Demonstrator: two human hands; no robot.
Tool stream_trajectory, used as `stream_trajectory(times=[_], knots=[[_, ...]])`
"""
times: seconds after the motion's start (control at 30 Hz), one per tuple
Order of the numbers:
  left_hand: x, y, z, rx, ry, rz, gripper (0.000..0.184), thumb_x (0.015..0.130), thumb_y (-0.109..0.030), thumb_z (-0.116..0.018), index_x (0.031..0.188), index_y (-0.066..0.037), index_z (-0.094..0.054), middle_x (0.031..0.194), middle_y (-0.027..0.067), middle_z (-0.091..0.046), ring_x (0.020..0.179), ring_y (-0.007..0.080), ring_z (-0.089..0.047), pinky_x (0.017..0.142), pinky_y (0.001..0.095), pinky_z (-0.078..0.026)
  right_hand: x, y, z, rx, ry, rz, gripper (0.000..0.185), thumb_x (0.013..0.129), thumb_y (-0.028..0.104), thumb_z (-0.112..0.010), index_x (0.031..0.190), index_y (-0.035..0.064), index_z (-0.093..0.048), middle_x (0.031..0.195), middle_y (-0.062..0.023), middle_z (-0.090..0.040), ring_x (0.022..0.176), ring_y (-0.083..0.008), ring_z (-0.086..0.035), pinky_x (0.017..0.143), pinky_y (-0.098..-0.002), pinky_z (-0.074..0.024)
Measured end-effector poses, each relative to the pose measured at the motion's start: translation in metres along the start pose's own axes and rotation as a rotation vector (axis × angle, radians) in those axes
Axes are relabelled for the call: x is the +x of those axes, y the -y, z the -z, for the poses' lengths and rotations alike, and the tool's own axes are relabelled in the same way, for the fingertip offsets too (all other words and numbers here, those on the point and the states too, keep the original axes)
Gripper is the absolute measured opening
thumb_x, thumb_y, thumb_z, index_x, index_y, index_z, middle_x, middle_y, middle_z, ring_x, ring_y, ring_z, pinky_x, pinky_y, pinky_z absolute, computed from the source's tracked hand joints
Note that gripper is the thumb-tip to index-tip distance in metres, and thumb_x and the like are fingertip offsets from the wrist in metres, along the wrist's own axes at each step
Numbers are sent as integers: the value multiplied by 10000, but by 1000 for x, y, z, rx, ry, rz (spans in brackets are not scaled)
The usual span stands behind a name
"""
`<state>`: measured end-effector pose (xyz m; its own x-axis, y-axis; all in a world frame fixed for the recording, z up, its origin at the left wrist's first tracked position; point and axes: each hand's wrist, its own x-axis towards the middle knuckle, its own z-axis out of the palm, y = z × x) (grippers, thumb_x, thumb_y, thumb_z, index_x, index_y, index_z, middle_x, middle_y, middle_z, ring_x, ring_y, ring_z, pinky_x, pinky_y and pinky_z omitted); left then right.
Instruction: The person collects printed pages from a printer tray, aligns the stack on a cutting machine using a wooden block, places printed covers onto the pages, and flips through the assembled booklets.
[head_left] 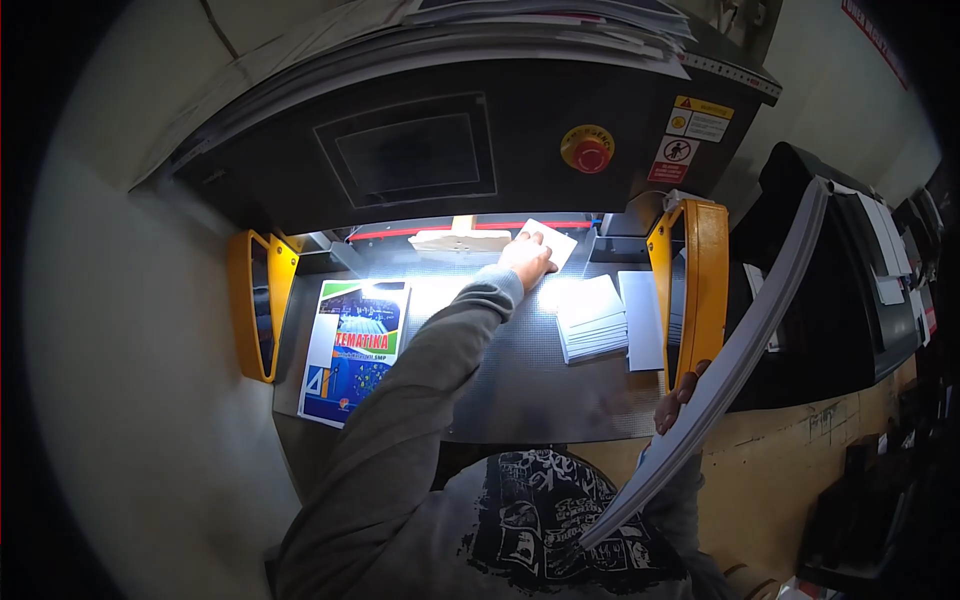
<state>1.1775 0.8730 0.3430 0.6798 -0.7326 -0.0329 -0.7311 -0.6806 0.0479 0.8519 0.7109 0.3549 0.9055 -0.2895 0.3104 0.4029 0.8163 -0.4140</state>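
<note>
My left hand (525,262) reaches under the machine's lit opening, its fingers curled over a small white block of paper (563,247). Close to it, a worn whitish block (460,241) sits at the back of the metal table. To the right, a fanned pile of white paper pieces (592,318) lies on the table. With my right hand (677,402), at the right, I hold a tall, slightly bent stack of white paper (730,365) by its edge. Most of the right hand is hidden behind that stack. A book with a colourful "TEMATIKA" cover (352,350) rests at the left.
Yellow guards (697,290) stand on both sides of the metal table (520,400). Above are a dark screen (408,158), a red emergency button (592,154) and piled sheets (480,45). A black machine (845,300) stands at the right.
</note>
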Motion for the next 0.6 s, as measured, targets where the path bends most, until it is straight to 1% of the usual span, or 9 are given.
stream_trajectory(times=[0.07, 0.13, 0.2, 0.23, 0.27, 0.3, 0.43, 0.5, 0.6], knots=[[6, -15, 4, -21, -26, 78, 370, 894, -352, -615, 1126, -68, -670, 1243, 167, -565, 1167, 290, -533, 994, 371, -430, -6, 2, 5, -78, -73, 38, 366, 962, 216, -519, 1267, 31, -437, 1038, -116, -612, 889, -217, -650, 727, -356, -579], [17, -24, 6, -308, -22, 303, 391, 891, -359, -620, 1128, -51, -664, 1242, 173, -564, 1152, 311, -543, 1006, 359, -421, -8, 4, -4, -82, -88, 47, 356, 972, 226, -504, 1266, 37, -441, 1072, -113, -623, 900, -213, -650, 758, -362, -567], [29, -17, 2, -304, -62, 263, 351, 882, -280, -634, 1131, -34, -658, 1217, 182, -580, 1114, 330, -569, 997, 350, -432, -11, 3, -10, -152, -376, 133, 456, 891, 212, -607, 1225, 16, -366, 867, -126, -561, 605, -262, -672, 429, -307, -574], [36, -11, 3, -195, 56, 157, 330, 871, -232, -639, 1132, -31, -657, 1204, 183, -588, 1104, 328, -577, 980, 350, -447, -13, 5, -7, -148, -387, 143, 456, 891, 212, -607, 1225, 16, -366, 867, -126, -561, 605, -262, -672, 429, -307, -574], [38, -5, 1, -88, 173, 54, 315, 860, -185, -644, 1133, -28, -656, 1191, 185, -597, 1094, 327, -585, 962, 351, -463, -16, 9, -3, -117, -241, 105, 393, 935, 213, -547, 1247, 22, -401, 963, -120, -596, 766, -241, -662, 602, -343, -569], [32, -5, 4, 5, 147, -42, 306, 834, -130, -653, 1116, -10, -657, 1121, 181, -634, 1039, 314, -619, 898, 352, -506, -17, 11, 1, -87, -89, 67, 347, 980, 214, -487, 1269, 29, -436, 1059, -113, -631, 928, -219, -652, 774, -380, -565], [24, -15, 16, 241, 158, -260, 255, 848, -105, -637, 1079, -1, -666, 1039, 172, -664, 995, 299, -644, 854, 342, -530, -12, 10, -3, -33, -71, 66, 352, 981, 212, -483, 1274, 24, -432, 1066, -117, -627, 933, -227, -651, 781, -385, -565], [27, -14, 15, 183, 187, -284, 211, 857, -70, -619, 1049, 2, -671, 1000, 172, -677, 952, 293, -665, 826, 336, -544, -6, 6, -15, -28, -350, 121, 448, 877, 158, -612, 1229, 23, -369, 878, -118, -559, 610, -255, -671, 450, -304, -582], [32, -5, -3, -76, 160, -163, 198, 867, -41, -600, 1047, 1, -671, 1035, 177, -670, 959, 292, -665, 834, 318, -541, -2, 6, -15, -49, -349, 123, 433, 880, 152, -605, 1226, 29, -375, 872, -110, -557, 606, -244, -668, 452, -299, -579]])
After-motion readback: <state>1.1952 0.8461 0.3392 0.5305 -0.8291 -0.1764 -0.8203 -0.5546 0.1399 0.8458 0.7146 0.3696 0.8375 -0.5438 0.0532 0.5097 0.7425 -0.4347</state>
